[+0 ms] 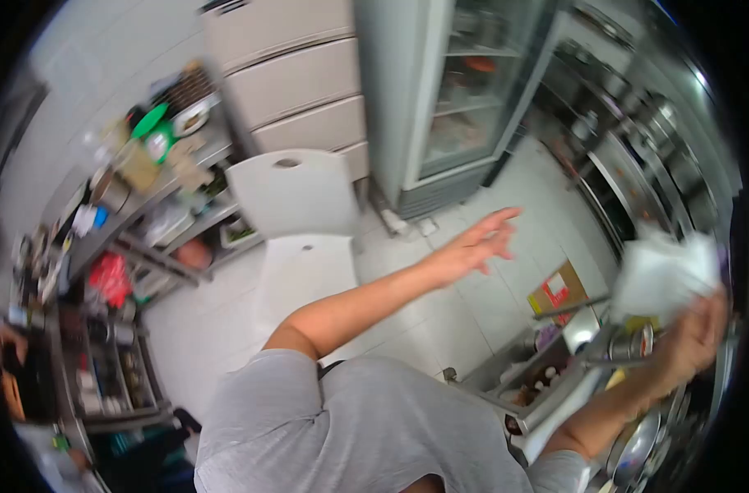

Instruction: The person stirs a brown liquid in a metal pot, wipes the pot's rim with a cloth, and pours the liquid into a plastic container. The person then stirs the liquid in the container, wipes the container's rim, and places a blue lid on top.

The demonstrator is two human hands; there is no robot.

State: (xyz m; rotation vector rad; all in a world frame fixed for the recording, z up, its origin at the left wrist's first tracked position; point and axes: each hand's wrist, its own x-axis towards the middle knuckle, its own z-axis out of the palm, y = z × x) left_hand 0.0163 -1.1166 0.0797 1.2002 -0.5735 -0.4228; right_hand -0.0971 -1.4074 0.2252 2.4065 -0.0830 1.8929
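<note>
My left arm reaches across the middle of the view over the tiled floor. Its hand [480,245] is empty, with the fingers apart. On the right, my right hand [693,335] grips a white, boxy thing [666,271] by its lower edge. Motion blurs that thing, and I cannot tell whether it is a bag or a container. It is lifted above the steel counter side, over a metal tin [640,342].
A white plastic chair [296,197] stands ahead, before beige drawers [296,90]. Right of them is a glass-door fridge [473,99]. Loaded steel shelves [173,185] line the left. A cardboard box [559,289] lies on the floor. Another person's hand [9,341] shows far left.
</note>
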